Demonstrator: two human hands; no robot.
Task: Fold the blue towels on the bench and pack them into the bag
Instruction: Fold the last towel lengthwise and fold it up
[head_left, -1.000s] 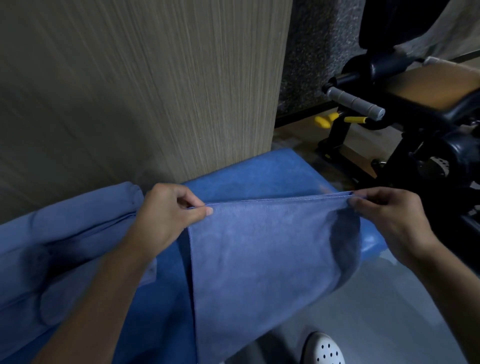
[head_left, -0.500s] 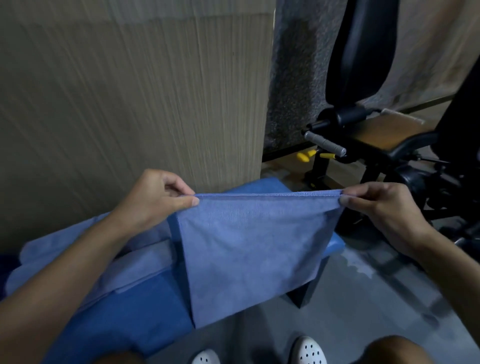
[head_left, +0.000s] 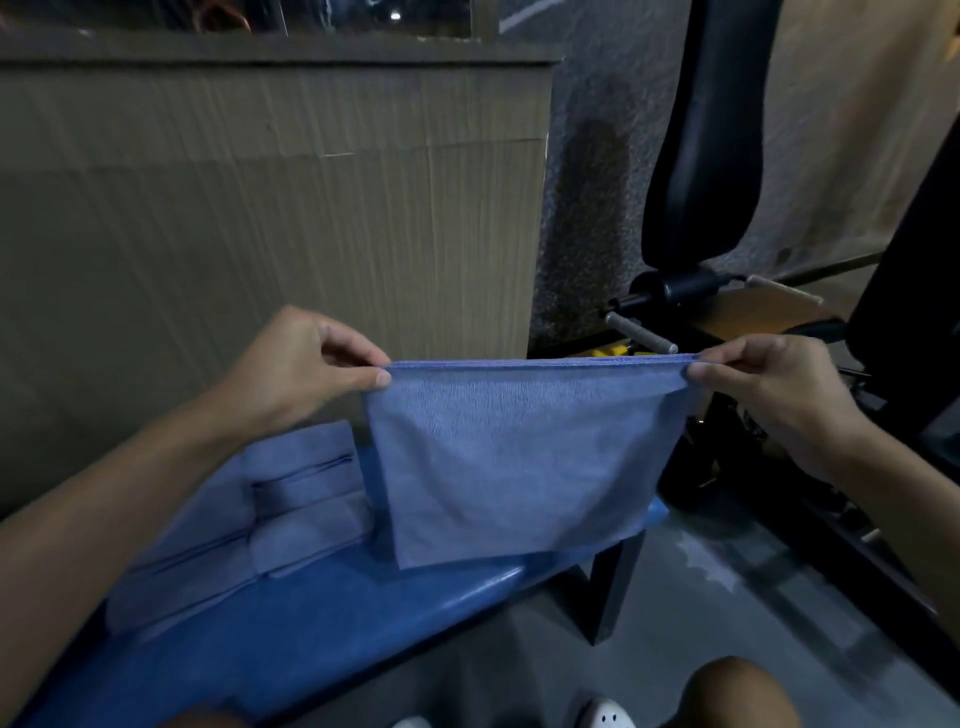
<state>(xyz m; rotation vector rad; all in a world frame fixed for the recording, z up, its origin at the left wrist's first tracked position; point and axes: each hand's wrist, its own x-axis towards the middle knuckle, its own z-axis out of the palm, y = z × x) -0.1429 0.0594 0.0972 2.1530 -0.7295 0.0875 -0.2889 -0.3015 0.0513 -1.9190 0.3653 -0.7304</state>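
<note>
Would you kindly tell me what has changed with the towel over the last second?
The left hand and right hand raised the held towel, which now hangs flat over the bench. Each still pinches its top corner; the folded towels stayed put.

Matt terry-cloth towel (head_left: 519, 457); bench (head_left: 322, 623) smooth, perhaps vinyl, slightly glossy.

**Lighting and picture quality, head view**

Dim, cool-toned indoor light. Small bright spot at top centre. Pale sheen on the floor (head_left: 727, 571) at lower right and along the bench (head_left: 488, 583) front edge. Right side in deep shadow. Straight lines bow toward frame edges. Focus soft overall.
</note>
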